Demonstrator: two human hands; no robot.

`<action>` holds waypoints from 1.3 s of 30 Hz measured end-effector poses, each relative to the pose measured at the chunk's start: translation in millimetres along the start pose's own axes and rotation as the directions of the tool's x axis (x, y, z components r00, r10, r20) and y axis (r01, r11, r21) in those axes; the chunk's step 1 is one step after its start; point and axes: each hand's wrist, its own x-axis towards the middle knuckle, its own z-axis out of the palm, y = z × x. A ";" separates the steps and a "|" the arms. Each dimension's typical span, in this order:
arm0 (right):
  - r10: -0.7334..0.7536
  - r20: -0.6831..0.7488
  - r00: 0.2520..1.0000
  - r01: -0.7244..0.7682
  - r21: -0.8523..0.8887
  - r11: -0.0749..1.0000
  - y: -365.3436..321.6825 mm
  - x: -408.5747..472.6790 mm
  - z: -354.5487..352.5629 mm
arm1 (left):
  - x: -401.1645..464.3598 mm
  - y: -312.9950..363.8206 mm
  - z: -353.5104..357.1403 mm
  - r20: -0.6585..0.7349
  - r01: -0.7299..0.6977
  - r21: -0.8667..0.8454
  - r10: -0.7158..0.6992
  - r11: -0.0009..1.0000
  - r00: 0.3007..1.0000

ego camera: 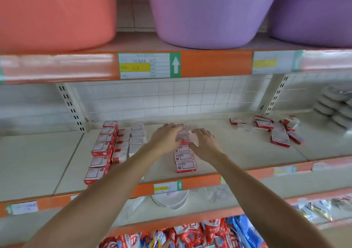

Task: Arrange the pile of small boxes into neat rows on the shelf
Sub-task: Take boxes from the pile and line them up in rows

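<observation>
Both hands work the middle row of small boxes (184,158) on the shelf (238,152), likely squaring its far end. The left hand (167,136) lies on top, fingers fairly straight; the right hand (204,142) flanks the row at 3 o'clock, fingers spread, its grip wide and holding nothing I can make out. Finished rows (102,148) sit at 9 o'clock, lined front to back. The loose pile (280,131) waits at 2 o'clock, well apart. The boxes are flat, red-edged, with white labels.
</observation>
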 end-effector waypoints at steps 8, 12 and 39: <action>0.172 -0.067 0.983 -0.171 0.024 0.985 104.1 -28.7 -44.0 | 63.6 82.0 41.2 0.058 -0.119 -0.034 0.121 0.992 0.991; 0.236 -0.083 0.968 -0.233 0.040 0.972 148.5 -36.3 -62.0 | 91.5 122.8 64.2 0.085 -0.126 -0.072 0.132 0.989 0.988; 0.368 -0.135 0.920 -0.375 -0.037 0.926 397.0 19.3 -152.7 | 267.7 326.0 153.3 0.130 -0.097 -0.099 0.110 0.990 0.985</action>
